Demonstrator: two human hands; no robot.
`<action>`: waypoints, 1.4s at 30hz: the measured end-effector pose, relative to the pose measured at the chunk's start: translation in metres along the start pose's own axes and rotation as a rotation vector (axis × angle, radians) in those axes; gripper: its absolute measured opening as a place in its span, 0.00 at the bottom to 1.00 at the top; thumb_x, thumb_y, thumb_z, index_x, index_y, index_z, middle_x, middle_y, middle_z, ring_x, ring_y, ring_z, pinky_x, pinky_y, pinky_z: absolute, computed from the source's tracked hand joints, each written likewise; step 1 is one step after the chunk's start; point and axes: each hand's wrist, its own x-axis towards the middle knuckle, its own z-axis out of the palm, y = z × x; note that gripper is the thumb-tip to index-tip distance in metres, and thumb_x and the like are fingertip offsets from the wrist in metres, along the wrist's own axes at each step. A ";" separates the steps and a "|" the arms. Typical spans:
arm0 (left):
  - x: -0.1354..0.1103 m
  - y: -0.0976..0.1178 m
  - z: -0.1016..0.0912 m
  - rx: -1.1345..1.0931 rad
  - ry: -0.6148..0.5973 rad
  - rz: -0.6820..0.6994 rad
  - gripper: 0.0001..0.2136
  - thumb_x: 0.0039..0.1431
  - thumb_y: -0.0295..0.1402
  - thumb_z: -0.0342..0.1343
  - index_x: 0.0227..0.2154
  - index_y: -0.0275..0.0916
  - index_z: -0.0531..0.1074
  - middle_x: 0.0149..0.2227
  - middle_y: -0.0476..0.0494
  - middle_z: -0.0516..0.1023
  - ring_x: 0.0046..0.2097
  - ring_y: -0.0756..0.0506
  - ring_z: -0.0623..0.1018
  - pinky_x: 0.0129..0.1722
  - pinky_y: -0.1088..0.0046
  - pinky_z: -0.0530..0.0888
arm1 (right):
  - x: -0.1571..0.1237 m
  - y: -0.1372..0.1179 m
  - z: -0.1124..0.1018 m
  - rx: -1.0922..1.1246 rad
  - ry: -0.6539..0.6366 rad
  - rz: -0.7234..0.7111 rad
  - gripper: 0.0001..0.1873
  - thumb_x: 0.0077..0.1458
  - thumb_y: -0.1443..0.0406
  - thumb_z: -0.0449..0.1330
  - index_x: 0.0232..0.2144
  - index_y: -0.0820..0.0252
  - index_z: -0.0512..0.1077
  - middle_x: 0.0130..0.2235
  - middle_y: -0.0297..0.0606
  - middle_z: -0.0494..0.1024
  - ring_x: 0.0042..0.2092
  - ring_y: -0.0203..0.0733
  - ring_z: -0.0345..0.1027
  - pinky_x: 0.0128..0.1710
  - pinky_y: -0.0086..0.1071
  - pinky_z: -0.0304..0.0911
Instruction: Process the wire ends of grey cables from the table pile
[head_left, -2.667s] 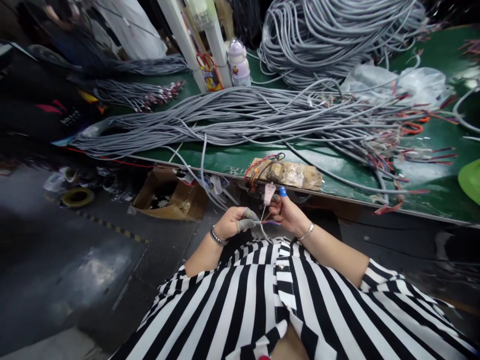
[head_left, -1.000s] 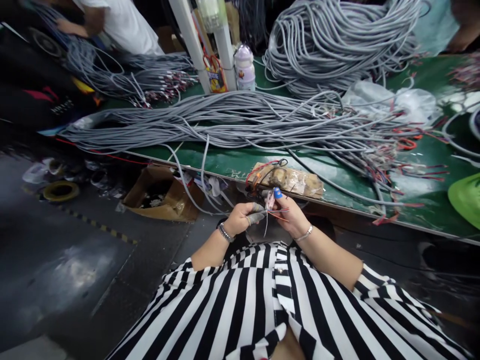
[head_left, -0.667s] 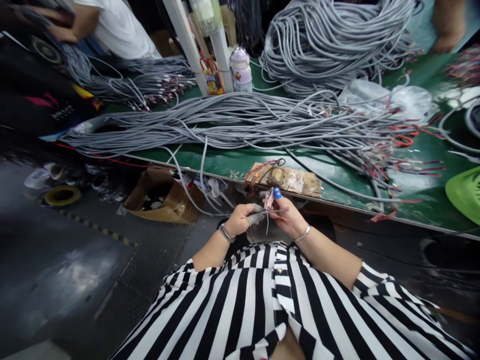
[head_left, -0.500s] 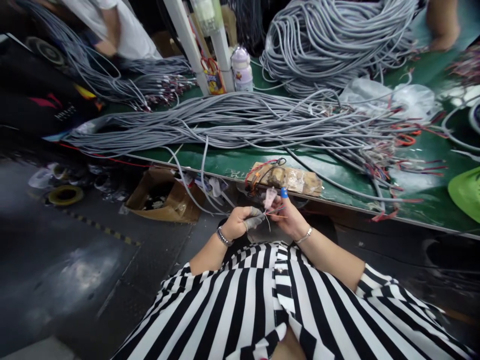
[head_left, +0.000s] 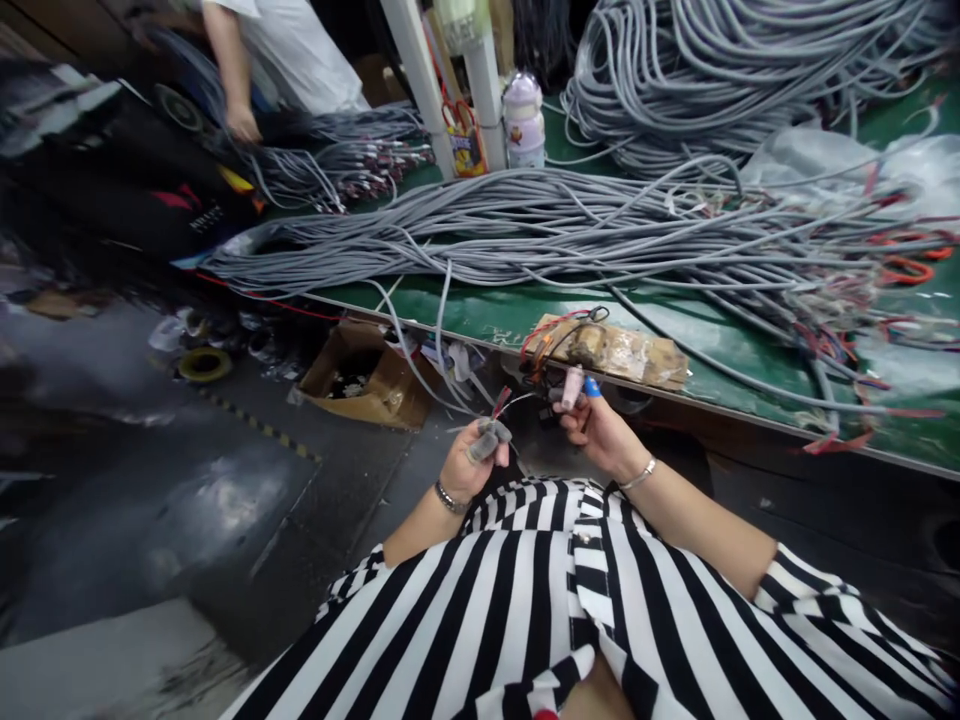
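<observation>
My left hand (head_left: pixel 466 466), its fingertips wrapped in grey coverings, is closed on the end of a grey cable (head_left: pixel 448 401). Thin wires (head_left: pixel 501 402), some reddish and one pale, fan out above those fingers. To the right, my right hand (head_left: pixel 609 436) has a blue covering on the thumb and a pale pink one on a finger. Its fingers are curled together beside the table edge; what they hold, if anything, is hidden. Just above it lies a wooden board (head_left: pixel 651 358) with a taped lump and red, black and orange leads (head_left: pixel 546 345).
A long bundle of grey cables (head_left: pixel 525 235) lies along the green table (head_left: pixel 495 318). Behind are a large cable coil (head_left: pixel 697 80), a lidded bottle (head_left: pixel 523 125) and scissors (head_left: pixel 461 118). Below stands a cardboard box (head_left: pixel 394 385). Another person's hand (head_left: pixel 242 122) is at the back left.
My hands have moved apart; before, they met at the wire ends. The wires now point upward from my left hand, and my right hand is nearer the board's leads. The view has shifted left.
</observation>
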 end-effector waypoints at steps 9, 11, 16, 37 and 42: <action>0.006 -0.003 0.002 -0.212 0.017 -0.046 0.15 0.51 0.45 0.64 0.30 0.36 0.72 0.17 0.53 0.67 0.21 0.53 0.67 0.25 0.76 0.63 | -0.001 -0.001 -0.004 0.008 -0.026 -0.004 0.25 0.47 0.45 0.65 0.26 0.59 0.65 0.27 0.35 0.73 0.19 0.27 0.52 0.12 0.20 0.35; 0.006 -0.006 0.003 -0.187 0.014 -0.042 0.16 0.52 0.46 0.63 0.31 0.36 0.73 0.18 0.52 0.69 0.21 0.53 0.68 0.25 0.76 0.63 | -0.001 -0.001 -0.006 0.018 -0.028 -0.003 0.26 0.46 0.45 0.65 0.24 0.59 0.62 0.27 0.34 0.74 0.19 0.27 0.53 0.12 0.19 0.37; 0.010 -0.017 0.004 0.150 0.012 -0.129 0.17 0.50 0.43 0.65 0.35 0.34 0.74 0.29 0.44 0.79 0.32 0.49 0.77 0.37 0.72 0.70 | -0.001 -0.004 -0.009 -0.002 -0.014 -0.069 0.24 0.49 0.46 0.64 0.25 0.59 0.64 0.27 0.35 0.74 0.20 0.28 0.55 0.11 0.19 0.39; 0.232 0.107 0.048 1.906 0.050 0.430 0.25 0.57 0.27 0.50 0.59 0.33 0.63 0.62 0.33 0.64 0.63 0.36 0.63 0.60 0.57 0.59 | -0.004 0.002 -0.020 -0.136 -0.002 -0.084 0.25 0.40 0.48 0.69 0.28 0.62 0.71 0.28 0.36 0.73 0.19 0.24 0.48 0.14 0.22 0.32; 0.238 0.118 0.046 2.061 0.010 0.416 0.23 0.57 0.31 0.51 0.56 0.36 0.67 0.51 0.31 0.72 0.51 0.35 0.72 0.48 0.58 0.63 | -0.008 -0.001 -0.021 -0.163 0.014 -0.092 0.23 0.37 0.52 0.71 0.27 0.63 0.70 0.28 0.36 0.73 0.20 0.25 0.48 0.16 0.23 0.32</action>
